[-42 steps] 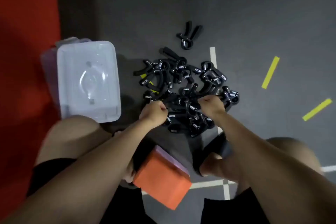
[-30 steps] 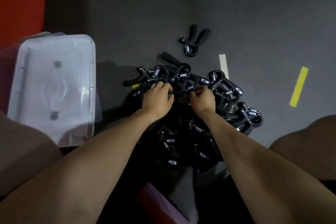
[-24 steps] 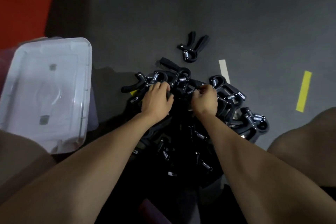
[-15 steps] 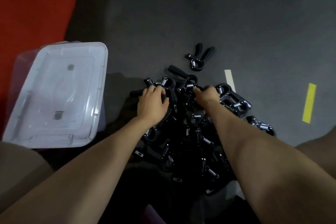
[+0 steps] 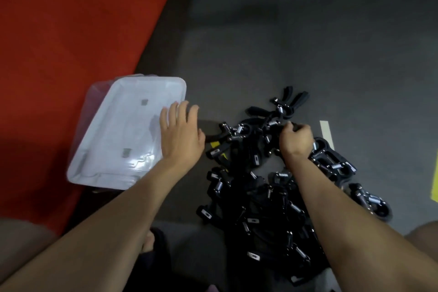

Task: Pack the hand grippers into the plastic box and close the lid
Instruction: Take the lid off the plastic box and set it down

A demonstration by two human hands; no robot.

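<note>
Since half a second ago the left hand point(image 5: 181, 134) has left the pile of hand grippers point(image 5: 267, 187) and moved to the right edge of the plastic box point(image 5: 125, 130), left of centre, fingers point(image 5: 176, 111) spread and released over its closed lid. Bare grey floor point(image 5: 308, 42) lies open above. The pile's lower part is dark and hard to make out. The right hand point(image 5: 296, 140) is clenched on a gripper at the pile's top.
</note>
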